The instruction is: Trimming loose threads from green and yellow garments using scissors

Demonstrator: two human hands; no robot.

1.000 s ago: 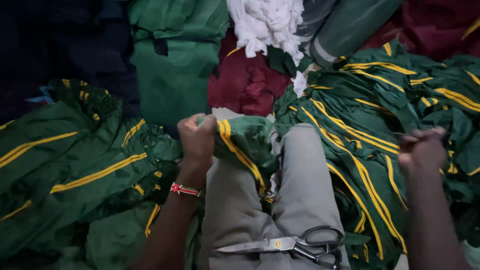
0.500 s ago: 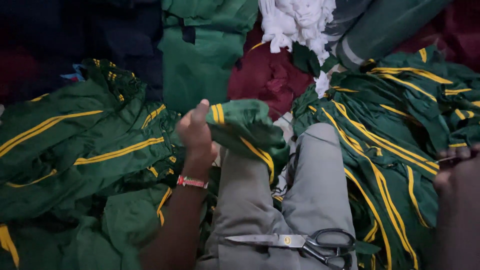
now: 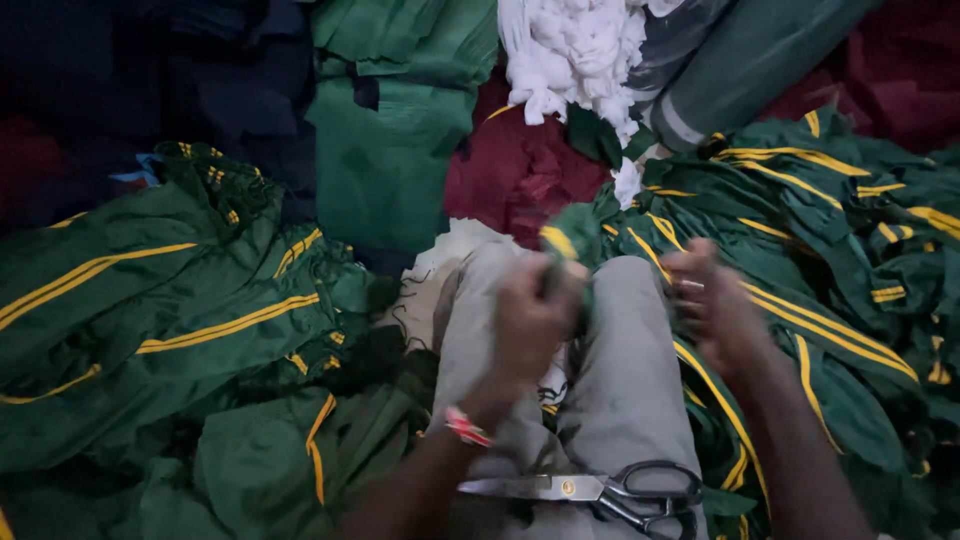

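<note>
Your left hand (image 3: 530, 320) was closed around a bunched-up green garment (image 3: 572, 240), holding it over your lap just above your knees. The piece was dark green cloth with a yellow stripe showing at its folded top edge, crumpled so its shape could not be made out. Your right hand (image 3: 715, 305) was blurred just beside it, fingers curled; I could not tell whether it gripped the cloth or something small. A red band (image 3: 465, 428) sat on your left wrist. On your grey trousers (image 3: 630, 390), nearer your body, lay a pair of scissors (image 3: 600, 490) with black handles, blades shut and pointing to your left. Heaps of the same green, yellow-striped garments lay on both sides, the left pile (image 3: 170, 320) and the right pile (image 3: 840, 240). Farther out were maroon cloth (image 3: 510, 170) and white scraps (image 3: 575, 45).
</note>
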